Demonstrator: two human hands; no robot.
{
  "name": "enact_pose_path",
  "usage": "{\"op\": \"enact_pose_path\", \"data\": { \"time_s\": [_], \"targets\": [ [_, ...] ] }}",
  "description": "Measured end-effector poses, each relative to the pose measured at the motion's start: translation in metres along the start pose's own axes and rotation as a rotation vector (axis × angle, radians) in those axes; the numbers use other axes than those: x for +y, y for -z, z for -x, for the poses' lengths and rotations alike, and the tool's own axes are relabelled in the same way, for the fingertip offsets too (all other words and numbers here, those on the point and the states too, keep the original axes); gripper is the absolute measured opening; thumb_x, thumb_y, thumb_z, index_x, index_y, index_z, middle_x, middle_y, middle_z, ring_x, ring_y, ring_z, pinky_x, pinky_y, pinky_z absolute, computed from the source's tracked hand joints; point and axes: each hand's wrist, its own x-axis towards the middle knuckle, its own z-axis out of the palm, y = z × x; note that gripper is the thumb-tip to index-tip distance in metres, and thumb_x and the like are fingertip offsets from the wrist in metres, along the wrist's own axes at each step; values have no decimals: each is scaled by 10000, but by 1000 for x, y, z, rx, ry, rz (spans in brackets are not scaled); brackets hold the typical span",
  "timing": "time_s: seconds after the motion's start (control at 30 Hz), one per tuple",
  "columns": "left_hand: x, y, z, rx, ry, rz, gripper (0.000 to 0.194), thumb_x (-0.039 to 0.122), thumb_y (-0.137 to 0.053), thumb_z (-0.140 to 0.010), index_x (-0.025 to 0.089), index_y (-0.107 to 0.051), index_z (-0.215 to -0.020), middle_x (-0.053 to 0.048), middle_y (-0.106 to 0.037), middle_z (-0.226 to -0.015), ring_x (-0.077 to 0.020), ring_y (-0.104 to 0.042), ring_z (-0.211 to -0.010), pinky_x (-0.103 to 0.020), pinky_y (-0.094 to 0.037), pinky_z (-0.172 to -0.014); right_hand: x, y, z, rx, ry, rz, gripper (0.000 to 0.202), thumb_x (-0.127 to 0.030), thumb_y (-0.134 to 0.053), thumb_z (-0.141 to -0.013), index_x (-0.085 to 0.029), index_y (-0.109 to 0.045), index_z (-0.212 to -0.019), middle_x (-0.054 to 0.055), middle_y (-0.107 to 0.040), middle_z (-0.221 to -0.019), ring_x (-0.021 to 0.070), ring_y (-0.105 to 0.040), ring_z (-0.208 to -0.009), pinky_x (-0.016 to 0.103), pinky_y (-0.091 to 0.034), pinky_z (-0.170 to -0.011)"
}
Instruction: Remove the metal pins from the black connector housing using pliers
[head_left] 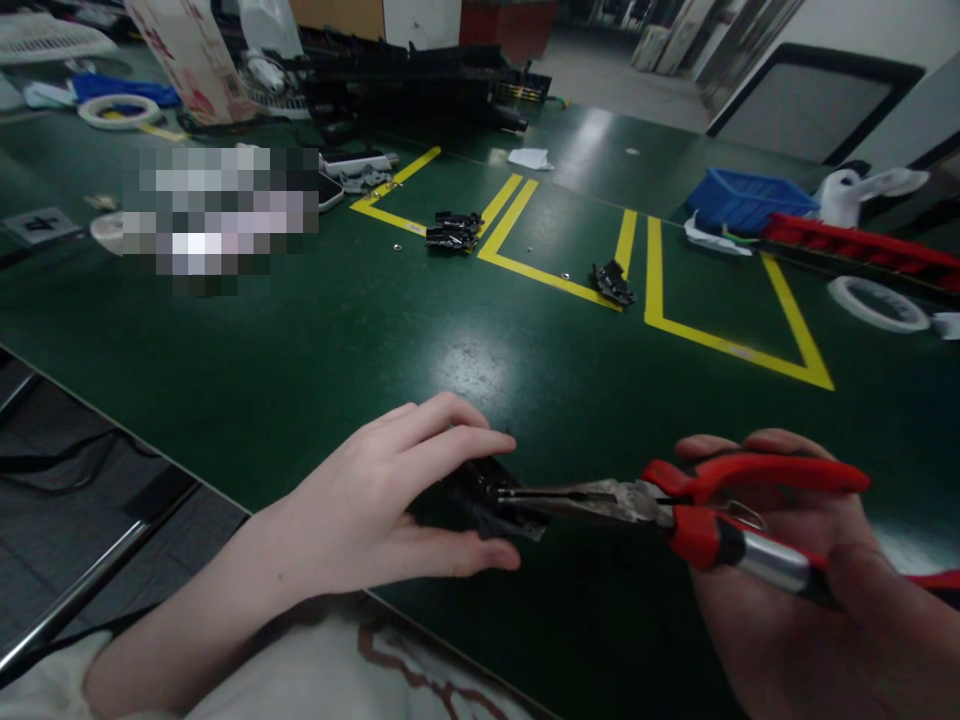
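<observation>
My left hand (397, 490) grips a small black plastic part (491, 500) low over the front of the green table, thumb on the near side and fingers on the far side. Red-handled needle-nose pliers (697, 500) lie in my right hand (795, 580), its fingers around the handles. The pliers' tips reach the black part, between my left thumb and forefinger. Whether the jaws pinch anything there is too small to tell. Farther back sit similar black parts (454, 232), and another black piece (613, 283) rests to their right.
Yellow tape (739, 348) marks out areas on the green table (337, 330). At the right are a blue basket (750, 200), a red strip (862, 250) and a white tape ring (877, 303). Large black parts (405, 85) are piled at the back. A blurred patch covers the left.
</observation>
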Motion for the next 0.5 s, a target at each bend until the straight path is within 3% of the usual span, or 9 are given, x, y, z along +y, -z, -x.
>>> {"op": "enact_pose_path", "data": {
  "time_s": [0.2, 0.37, 0.5],
  "targets": [
    [0, -2, 2, -2, 111, 10, 564, 392, -734, -872, 256, -505, -1369, -33, -551, -1324, -179, -583, -1137, -290, -499, -927, 4, -1, 6, 53, -2, -11, 408, -441, -888, -573, -379, -732, -945, 21, -736, -1069, 258, -728, -881, 376, -644, -665],
    [-2, -6, 2, 44, 102, -53, 639, 464, -747, -849, 226, -498, -1387, -57, -540, -1402, -208, -556, -1240, -327, -471, -1015, 6, -5, 5, 72, 21, 4, 469, -494, -929, -477, -371, -733, -885, 26, -737, -1015, 247, -726, -791, 378, -641, -613],
    [-2, -8, 1, 58, 80, -86, 660, 482, -752, -836, 217, -503, -1386, -67, -536, -1428, -211, -548, -1268, -328, -464, -1049, 5, -7, 8, 45, 12, 51, 490, -507, -932, -494, -391, -728, -924, 40, -727, -1062, 272, -728, -836, 408, -648, -618]
  ]
}}
